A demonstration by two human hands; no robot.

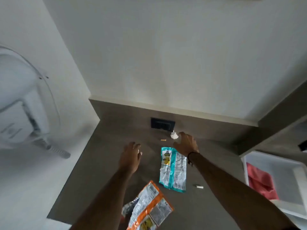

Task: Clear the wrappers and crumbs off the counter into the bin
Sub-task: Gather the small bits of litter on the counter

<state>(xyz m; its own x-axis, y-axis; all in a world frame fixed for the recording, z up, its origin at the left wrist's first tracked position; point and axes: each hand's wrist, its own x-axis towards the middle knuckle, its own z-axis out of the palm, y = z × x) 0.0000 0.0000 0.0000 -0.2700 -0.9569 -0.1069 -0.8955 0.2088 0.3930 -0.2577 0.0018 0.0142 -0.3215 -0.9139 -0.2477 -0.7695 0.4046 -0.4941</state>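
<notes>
**Both hands out over the littered counter**

The grey counter (106,163) runs from the near edge to a dark backsplash carrying a black socket (162,124). Both arms reach forward over it.

The left hand (130,156) hovers palm down at about 10 o'clock from the teal wrapper (172,170), fingers spread apart and holding nothing.

The right hand (186,145) is at the wrapper's 12 o'clock end, fingers curled but parted, empty. A dark band circles its wrist. Just beside its fingertips, at 11 o'clock, sits a white paper wad (174,135); whether they touch cannot be told.

The teal wrapper lies flat mid-counter. At its 7 o'clock, near the front edge, lies an orange wrapper (149,206), with a crumpled silver scrap (130,207) at its 9 o'clock side. A small tan crumb (163,140) rests at 11 o'clock from the teal wrapper, near the wad. A small white bit (198,186) lies at its 4 o'clock.

At 3 o'clock stands a white bin (299,170) with something red (260,180) inside.
</notes>
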